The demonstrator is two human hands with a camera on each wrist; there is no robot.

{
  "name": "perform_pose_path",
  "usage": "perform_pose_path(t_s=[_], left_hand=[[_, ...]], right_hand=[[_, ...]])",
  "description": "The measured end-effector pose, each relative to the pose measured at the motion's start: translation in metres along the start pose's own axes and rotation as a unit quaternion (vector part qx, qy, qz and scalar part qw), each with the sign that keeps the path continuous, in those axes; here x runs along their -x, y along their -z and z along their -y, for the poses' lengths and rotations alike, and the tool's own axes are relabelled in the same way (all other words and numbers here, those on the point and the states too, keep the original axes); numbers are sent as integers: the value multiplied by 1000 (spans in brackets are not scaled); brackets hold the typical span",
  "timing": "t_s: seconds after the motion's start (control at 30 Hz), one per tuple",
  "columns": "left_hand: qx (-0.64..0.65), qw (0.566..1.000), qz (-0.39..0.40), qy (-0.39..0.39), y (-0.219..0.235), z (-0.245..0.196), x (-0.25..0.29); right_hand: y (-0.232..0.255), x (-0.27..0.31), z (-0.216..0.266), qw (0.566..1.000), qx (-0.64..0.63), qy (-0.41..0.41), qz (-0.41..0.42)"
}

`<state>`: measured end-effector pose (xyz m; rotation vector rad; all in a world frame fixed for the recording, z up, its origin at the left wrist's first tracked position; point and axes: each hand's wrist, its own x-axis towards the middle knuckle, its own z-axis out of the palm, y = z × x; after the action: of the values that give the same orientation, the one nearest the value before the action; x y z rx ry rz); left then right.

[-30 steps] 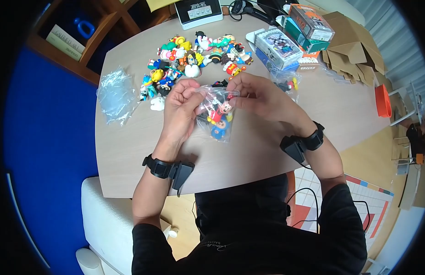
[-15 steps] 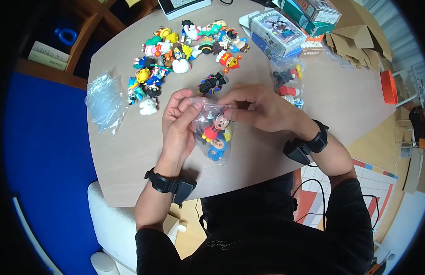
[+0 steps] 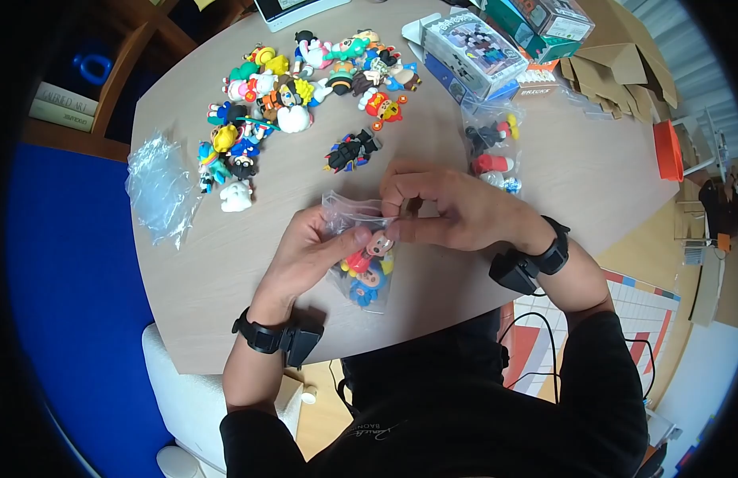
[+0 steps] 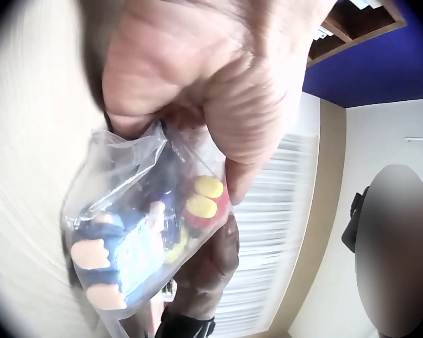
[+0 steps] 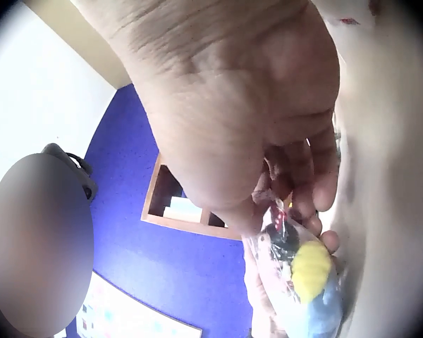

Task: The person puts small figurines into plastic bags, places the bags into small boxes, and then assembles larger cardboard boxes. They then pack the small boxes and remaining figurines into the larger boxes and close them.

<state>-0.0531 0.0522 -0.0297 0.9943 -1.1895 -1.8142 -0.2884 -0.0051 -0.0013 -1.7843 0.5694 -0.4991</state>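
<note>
Left fingers [image 3: 349, 242] and right fingers [image 3: 420, 232] pinch the clear bag [image 3: 341, 205] near its top, toys [image 3: 369, 276] inside just below them, so it's best to hold steady and go slowly along.

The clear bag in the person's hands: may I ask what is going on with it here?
A person's left hand grips a clear bag by one side, and the right hand pinches it near the top. A blue figure and a red one show inside; I cannot tell whether it is sealed. Beyond it, loose figures lie grouped on the table, and a second filled bag lies near the boxes.
</note>
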Motion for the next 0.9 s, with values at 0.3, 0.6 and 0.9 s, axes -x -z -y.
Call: perform_pose_path(t_s=[0.3, 0.6, 0.9], left_hand=[[-65, 997, -37, -4, -5, -2, -1], [-64, 993, -89, -49, -3, 5, -1], [-35, 990, -111, -83, 2, 9, -1]], right_hand=[[7, 0, 6, 996, 80, -24, 19], [10, 1, 2, 997, -25, -62, 24], [1, -3, -5, 984, -155, -73, -38]])
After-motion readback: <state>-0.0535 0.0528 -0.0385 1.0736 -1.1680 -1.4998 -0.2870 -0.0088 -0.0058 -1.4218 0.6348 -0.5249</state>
